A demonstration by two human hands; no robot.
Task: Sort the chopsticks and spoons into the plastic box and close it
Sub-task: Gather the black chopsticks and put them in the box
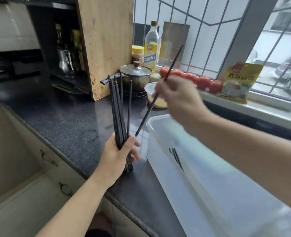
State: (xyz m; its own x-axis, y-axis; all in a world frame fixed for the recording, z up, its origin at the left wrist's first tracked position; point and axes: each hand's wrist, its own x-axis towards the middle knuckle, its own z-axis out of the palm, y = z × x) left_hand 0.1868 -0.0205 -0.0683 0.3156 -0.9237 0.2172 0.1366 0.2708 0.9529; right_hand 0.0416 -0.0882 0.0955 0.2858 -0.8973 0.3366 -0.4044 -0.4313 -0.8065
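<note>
Left hand (114, 155): fingers curled round the lower part of a bundle of chopsticks (120, 110), dark, held near upright with the tips fanning upward. Bundle's butt ends appear to stand on the tabletop (64, 120) near its front edge, likely so the sticks stay gathered and one can be drawn off at a time.

Right hand (177, 98): grip pinching a single chopstick (158, 93) at about mid-length; the stick slants from upper right down to lower left, its lower tip just beside the left fingers. Hand is motion-blurred, exact finger placement cannot be told. Judged: one stick being separated from the bundle for the box.

Plastic box (160, 118): translucent white, open, no lid seen; sits on the tabletop toward the front right, its far left corner near the left hand. Close placement keeps the transfer short.

Inside box: a few dark chopsticks (176, 158) lying along the box's length, against the left wall. Laid parallel, presumably so the rest can stack beside them.

Spoons: none visible.

Progress (judgement): early; most sticks are in the left hand, box unclosed.

Surroundings: lidded pot (136, 74) and a small bowl (151, 93) at the tabletop's far edge; tomatoes (192, 77) in a row on the window sill; cutting board (105, 45) standing upright at the back.

Risk (judgement): a loose fan of tips could slip if the left hold relaxes.
</note>
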